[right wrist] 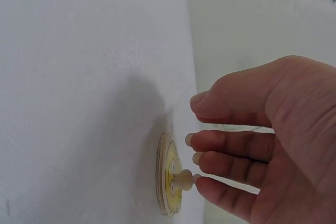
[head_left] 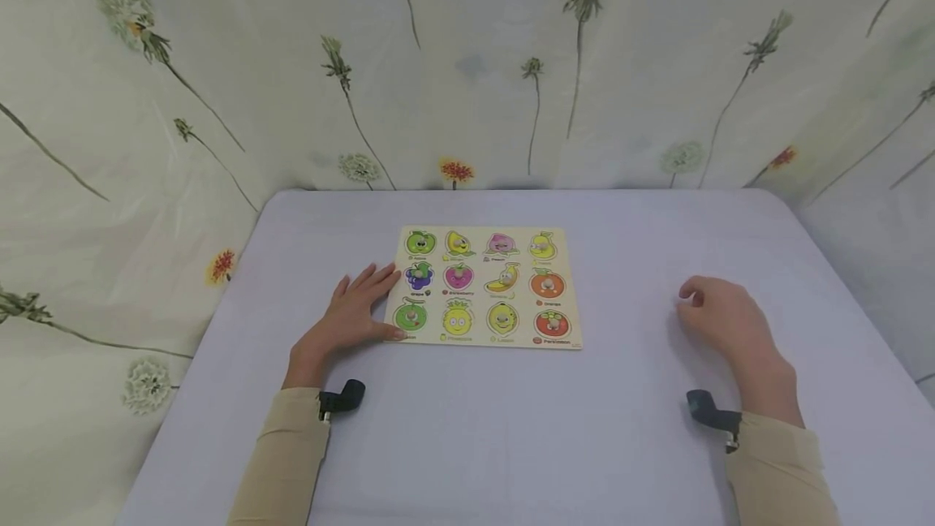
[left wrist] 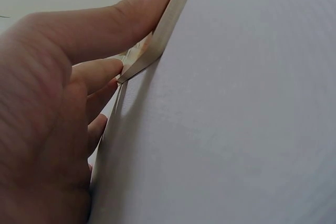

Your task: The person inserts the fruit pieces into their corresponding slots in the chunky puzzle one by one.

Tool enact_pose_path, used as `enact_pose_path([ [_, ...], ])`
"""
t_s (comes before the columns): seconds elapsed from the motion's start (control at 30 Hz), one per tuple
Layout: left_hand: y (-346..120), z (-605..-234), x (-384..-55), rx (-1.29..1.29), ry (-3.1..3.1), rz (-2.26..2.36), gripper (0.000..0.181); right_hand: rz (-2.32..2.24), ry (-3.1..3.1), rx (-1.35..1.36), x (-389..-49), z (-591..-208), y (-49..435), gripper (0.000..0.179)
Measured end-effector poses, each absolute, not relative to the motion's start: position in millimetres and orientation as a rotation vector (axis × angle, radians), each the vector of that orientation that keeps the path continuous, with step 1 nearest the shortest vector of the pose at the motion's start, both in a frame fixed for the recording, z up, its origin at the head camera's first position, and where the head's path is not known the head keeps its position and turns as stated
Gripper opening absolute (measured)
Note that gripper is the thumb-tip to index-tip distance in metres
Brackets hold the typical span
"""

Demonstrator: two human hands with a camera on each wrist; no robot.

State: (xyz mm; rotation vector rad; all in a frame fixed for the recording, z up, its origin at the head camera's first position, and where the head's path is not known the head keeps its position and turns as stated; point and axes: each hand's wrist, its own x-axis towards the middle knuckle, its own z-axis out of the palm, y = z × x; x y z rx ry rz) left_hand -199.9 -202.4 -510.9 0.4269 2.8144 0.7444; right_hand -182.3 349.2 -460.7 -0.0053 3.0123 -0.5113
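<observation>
A wooden fruit puzzle board lies flat on the white-covered table, with rows of colourful fruit pictures, several bearing small knobs. My left hand rests at its left side, fingers spread along the edge and thumb on the near left corner. In the left wrist view, the thumb lies across the board's corner. My right hand is far to the right, fingers loosely bent. Beside its fingertips in the right wrist view is a yellow puzzle piece with a wooden knob; the head view hides this piece behind the hand.
The white tablecloth covers a table with rounded far corners. Behind and around it hangs a pale curtain printed with dandelions and orange flowers. A small black wrist camera is worn on the left wrist, another on the right.
</observation>
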Motion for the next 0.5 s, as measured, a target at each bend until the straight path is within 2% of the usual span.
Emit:
enact_pose_path([
  [0.5, -202, -507, -197, 0.449, 2.823, 0.775, 0.107, -0.506, 3.020, 0.075, -178, -464, 364, 0.034],
])
